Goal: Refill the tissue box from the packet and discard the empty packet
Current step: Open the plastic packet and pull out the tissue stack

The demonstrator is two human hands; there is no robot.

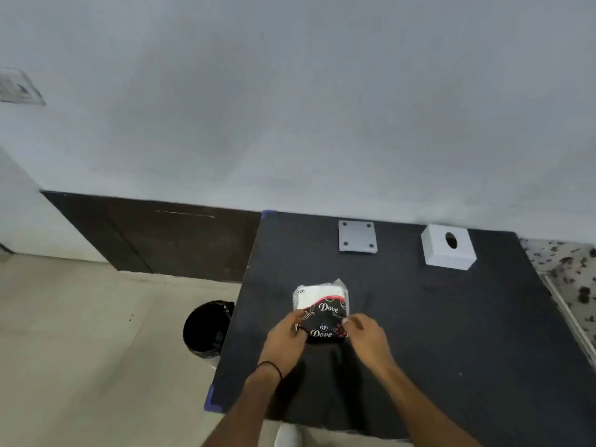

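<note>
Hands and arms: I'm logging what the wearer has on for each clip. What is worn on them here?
Both forearms are bare, with no sleeves in view and no gloves. The left hand has a thin black band around its wrist. The right hand shows no band, watch or ring.

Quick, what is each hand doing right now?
Left hand: closed, pinching the near left edge of the Dove tissue packet.
Right hand: closed, pinching the packet's near right edge.
</note>
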